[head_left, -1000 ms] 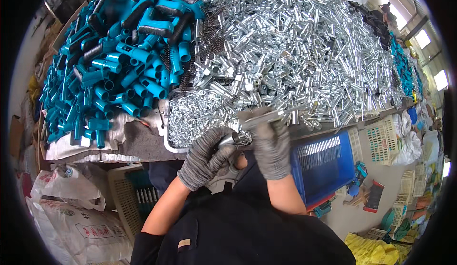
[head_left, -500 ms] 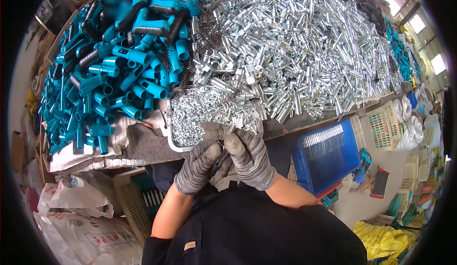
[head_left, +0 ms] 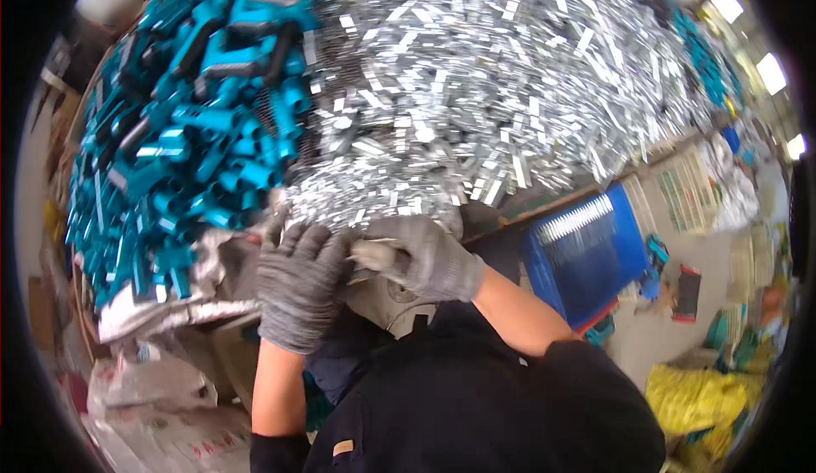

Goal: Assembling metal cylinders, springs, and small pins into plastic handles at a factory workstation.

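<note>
At the table edge, our grey-gloved left hand (head_left: 299, 282) and right hand (head_left: 425, 256) meet, fingers curled shut around a small pale metal piece (head_left: 371, 256). The heap of shiny silver metal tubes (head_left: 476, 90) lies at twelve o'clock, blue plastic tubes (head_left: 187, 133) at ten.

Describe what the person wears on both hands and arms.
Both the left hand and right hand wear grey knitted work gloves with ribbed cuffs at the wrists. The forearms are bare below short black sleeves of a dark top.
</note>
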Available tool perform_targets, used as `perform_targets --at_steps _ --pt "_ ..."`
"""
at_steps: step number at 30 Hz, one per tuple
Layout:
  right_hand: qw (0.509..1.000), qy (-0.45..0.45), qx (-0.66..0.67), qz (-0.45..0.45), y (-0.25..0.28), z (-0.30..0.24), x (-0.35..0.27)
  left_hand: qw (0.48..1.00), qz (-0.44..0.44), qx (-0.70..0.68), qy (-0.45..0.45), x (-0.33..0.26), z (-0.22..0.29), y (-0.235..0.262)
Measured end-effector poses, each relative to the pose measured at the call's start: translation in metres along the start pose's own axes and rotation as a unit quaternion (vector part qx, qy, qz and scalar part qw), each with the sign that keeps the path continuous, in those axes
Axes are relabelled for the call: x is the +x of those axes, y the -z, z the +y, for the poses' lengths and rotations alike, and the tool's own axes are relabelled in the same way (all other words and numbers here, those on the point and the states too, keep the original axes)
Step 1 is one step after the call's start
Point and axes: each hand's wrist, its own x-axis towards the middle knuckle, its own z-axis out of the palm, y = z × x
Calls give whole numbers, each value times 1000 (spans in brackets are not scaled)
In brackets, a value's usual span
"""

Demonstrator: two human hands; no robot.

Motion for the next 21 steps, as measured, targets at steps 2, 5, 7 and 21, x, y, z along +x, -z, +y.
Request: perform_targets --at_steps 2,5,7,21 --pt "994 -47 -80 60 8 6 19 982 -34 -75 168 -12 0 -17" --pt "883 -53 -426 193 14 30 52 938 128 -226 231 -43 -17 -52" --pt "891 -63 -406 193 13 50 65 928 121 -261 236 -46 -19 -63" --pt "985 59 -12 162 18 18 81 751 256 -524 310 38 -24 -38"
